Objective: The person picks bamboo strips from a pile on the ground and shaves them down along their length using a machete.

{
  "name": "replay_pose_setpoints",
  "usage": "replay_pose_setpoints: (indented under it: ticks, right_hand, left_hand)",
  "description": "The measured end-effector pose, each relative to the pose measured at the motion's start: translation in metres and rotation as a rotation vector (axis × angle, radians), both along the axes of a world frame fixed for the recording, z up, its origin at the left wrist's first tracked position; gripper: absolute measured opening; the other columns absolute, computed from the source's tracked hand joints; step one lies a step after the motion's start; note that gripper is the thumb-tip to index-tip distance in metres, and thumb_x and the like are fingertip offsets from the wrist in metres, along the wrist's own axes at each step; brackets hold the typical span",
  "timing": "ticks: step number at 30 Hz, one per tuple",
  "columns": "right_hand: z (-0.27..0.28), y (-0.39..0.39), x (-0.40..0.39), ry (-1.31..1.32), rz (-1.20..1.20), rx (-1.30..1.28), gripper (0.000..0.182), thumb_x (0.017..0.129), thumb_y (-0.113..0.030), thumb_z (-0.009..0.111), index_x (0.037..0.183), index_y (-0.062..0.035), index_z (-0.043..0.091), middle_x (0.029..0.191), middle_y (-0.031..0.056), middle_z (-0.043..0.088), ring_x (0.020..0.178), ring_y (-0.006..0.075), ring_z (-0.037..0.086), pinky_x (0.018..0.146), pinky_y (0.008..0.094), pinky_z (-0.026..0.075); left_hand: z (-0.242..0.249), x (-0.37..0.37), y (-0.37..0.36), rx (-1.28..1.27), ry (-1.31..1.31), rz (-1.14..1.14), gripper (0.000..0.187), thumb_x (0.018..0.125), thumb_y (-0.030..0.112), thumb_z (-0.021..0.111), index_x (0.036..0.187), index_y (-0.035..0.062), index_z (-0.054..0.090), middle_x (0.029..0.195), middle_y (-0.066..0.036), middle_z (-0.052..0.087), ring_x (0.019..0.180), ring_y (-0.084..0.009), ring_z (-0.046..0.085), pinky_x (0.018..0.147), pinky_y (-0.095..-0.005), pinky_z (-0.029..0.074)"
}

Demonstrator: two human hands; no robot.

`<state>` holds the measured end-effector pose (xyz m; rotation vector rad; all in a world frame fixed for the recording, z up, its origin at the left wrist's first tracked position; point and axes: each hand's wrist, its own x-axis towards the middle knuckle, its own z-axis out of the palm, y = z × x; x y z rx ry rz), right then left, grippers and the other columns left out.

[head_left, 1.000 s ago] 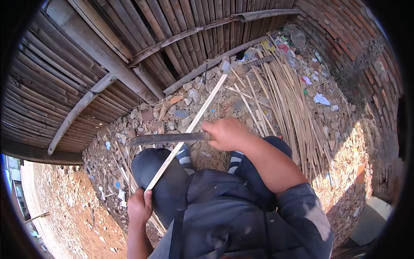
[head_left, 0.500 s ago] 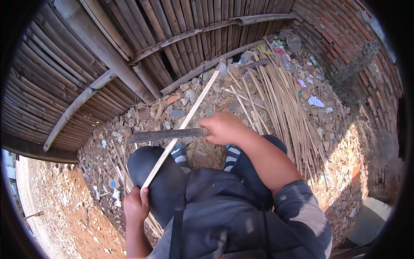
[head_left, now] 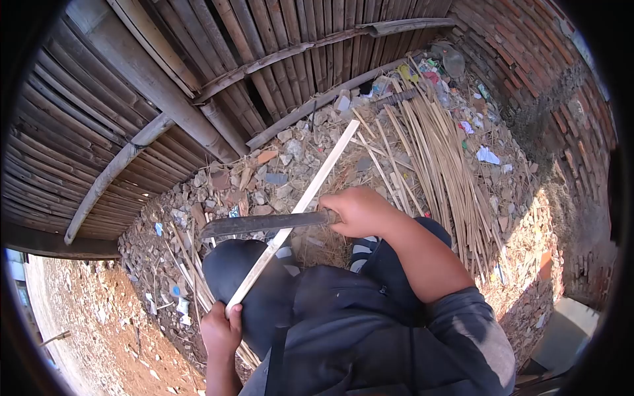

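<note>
My left hand (head_left: pixel 221 329) is closed around the near end of a long pale bamboo strip (head_left: pixel 323 173), which slants up and away to the right over my left knee. In my right hand (head_left: pixel 356 210) is the handle of a machete (head_left: pixel 264 223), its dark blade pointing left. The blade lies across the strip near its middle, overlapping it in this view. Both knees are bent beneath, with a striped sandal (head_left: pixel 362 251) showing below the right forearm.
A heap of split bamboo strips (head_left: pixel 439 158) lies on the rubble ground to the right. More strips (head_left: pixel 191 264) lie by my left knee. A bamboo wall (head_left: pixel 297 72) stands in front, a brick wall (head_left: pixel 528 59) at right. Litter such as white paper (head_left: pixel 487 156) is scattered about.
Both hands, the machete and the bamboo strip have shifted slightly right and down in view. The strip's far end has swung to the right. Both grips stay the same.
</note>
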<state>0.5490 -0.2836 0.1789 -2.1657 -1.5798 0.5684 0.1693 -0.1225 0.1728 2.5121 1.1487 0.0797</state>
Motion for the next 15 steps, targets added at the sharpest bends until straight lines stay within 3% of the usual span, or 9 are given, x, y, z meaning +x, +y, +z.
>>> replay_pose_setpoints:
  ticks: [3,8,15]
  right_hand:
    - [0.0,-0.004,0.023,0.056,-0.156,-0.008,0.028,0.078,-0.021,0.074,0.1,-0.0079,0.062,0.079,0.017,0.067,0.082,0.0402,0.068,0.071,0.0529,0.052]
    - [0.008,-0.004,0.029,-0.092,-0.228,0.0,0.026,0.077,-0.021,0.075,0.096,-0.0076,0.063,0.076,0.0174,0.066,0.079,0.0404,0.068,0.071,0.0528,0.052]
    - [0.014,-0.001,-0.011,-0.083,-0.037,-0.047,0.026,0.077,-0.021,0.074,0.096,-0.0087,0.062,0.075,0.0172,0.066,0.079,0.0397,0.069,0.071,0.0533,0.054]
  left_hand:
    - [-0.004,-0.002,0.005,-0.035,-0.002,-0.012,0.049,0.095,0.043,0.067,0.072,0.0031,0.05,0.056,-0.021,0.055,0.056,-0.0469,0.059,0.052,-0.0519,0.044]
    - [-0.011,0.003,0.013,-0.055,-0.042,-0.037,0.053,0.096,0.047,0.064,0.07,0.0042,0.048,0.055,-0.021,0.053,0.054,-0.0451,0.059,0.051,-0.0505,0.044]
    - [-0.02,-0.003,0.017,0.008,-0.057,-0.071,0.056,0.097,0.05,0.063,0.069,0.0045,0.047,0.056,-0.021,0.054,0.056,-0.0465,0.059,0.051,-0.0522,0.044]
